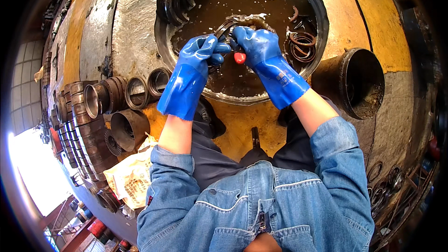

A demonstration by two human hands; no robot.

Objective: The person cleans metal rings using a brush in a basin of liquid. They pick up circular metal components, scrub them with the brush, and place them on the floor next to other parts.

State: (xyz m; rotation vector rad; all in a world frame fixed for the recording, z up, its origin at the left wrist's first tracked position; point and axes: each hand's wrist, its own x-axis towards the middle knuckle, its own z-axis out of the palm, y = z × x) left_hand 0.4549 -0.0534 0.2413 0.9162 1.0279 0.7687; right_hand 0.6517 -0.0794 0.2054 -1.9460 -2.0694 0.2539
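Note:
Both my hands wear blue rubber gloves and meet over a round basin (pixel 247 99) of murky brown liquid with foam flecks. My left hand (pixel 196 56) is closed around the near side of a thin metal ring (pixel 225 27), held tilted above the liquid. My right hand (pixel 259 46) is closed around a tool with a red handle end (pixel 240 58) that pokes out below the fist. The tool's working end is hidden behind the glove, close to the ring. Dark rings (pixel 171 1) lean against the basin's left wall, and thin brownish rings (pixel 302 45) lie at its right.
A large metal cylinder (pixel 346 84) lies on its side right of the basin. At the left stand rows of metal sleeves (pixel 95 100) and a short wide pipe (pixel 129 129). A printed paper sack (pixel 128 177) lies beside my left leg. More rings (pixel 394 177) rest at the lower right.

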